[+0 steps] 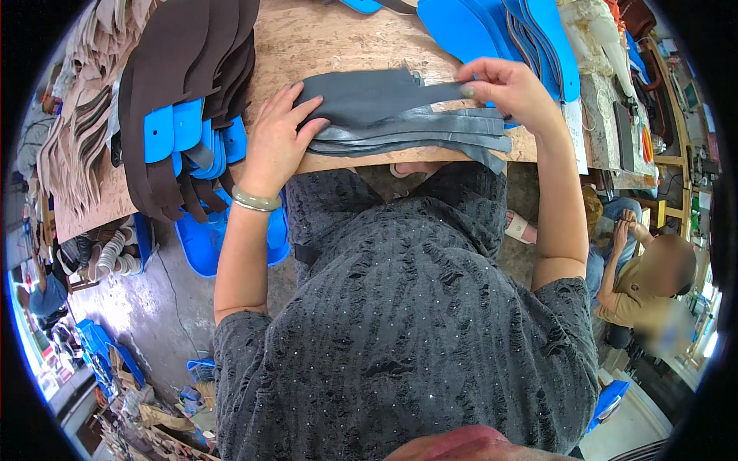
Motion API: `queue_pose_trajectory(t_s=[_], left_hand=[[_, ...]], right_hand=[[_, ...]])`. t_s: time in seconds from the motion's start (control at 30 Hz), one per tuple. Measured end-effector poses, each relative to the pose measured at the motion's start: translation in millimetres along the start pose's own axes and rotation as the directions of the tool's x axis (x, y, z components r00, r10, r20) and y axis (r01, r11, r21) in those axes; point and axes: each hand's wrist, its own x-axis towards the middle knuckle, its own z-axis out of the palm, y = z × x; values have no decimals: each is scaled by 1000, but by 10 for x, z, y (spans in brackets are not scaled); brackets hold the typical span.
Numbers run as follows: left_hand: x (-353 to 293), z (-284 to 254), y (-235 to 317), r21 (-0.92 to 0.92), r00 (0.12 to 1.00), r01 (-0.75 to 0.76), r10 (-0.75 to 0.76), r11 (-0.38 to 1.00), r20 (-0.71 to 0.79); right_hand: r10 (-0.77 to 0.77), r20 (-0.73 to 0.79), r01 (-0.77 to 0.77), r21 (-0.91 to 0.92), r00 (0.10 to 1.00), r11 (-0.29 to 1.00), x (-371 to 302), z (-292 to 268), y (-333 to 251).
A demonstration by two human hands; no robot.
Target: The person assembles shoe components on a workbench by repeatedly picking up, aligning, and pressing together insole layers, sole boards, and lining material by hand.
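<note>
A stack of dark grey leather-like cut pieces (407,131) lies at the table's near edge, several layers thick, with narrow ends toward the right. Across it rests a top grey piece (361,96), wide at the left and narrowing to a strip. My left hand (277,146), with a bangle at the wrist, lies with fingers spread on the wide left end. At the other end, my right hand (509,88) pinches the strip's tip between thumb and fingers, slightly above the stack.
Dark brown cut pieces (181,54) with blue parts (159,132) hang over the table's left edge. Blue shaped panels (461,31) are piled at the far right. The wooden table (323,38) spans the front. Another person (642,284) sits at the right.
</note>
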Motion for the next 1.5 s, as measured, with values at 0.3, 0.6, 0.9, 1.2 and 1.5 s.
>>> queue_pose_trajectory(t_s=[0.3,0.6,0.9,1.2,1.5], left_hand=[[510,149,194,-109,995,-99,98,989,-13],[1187,156,309,-8,822,26,-16,1000,570],[1102,199,538,-119,717,-19,97,993,690],[1514,-343,217,118,970,-178,155,977,186],[1653,78,344,110,965,-216,229,970,-128]], right_hand=[[40,17,-35,-232,999,972,-824,281,305],[-136,-150,72,-370,979,926,-1112,242,582],[-116,-146,76,-256,982,964,-1057,364,716],[-90,-176,39,-271,980,962,-1097,327,725],[-357,63,361,-87,932,928,-1021,148,71]])
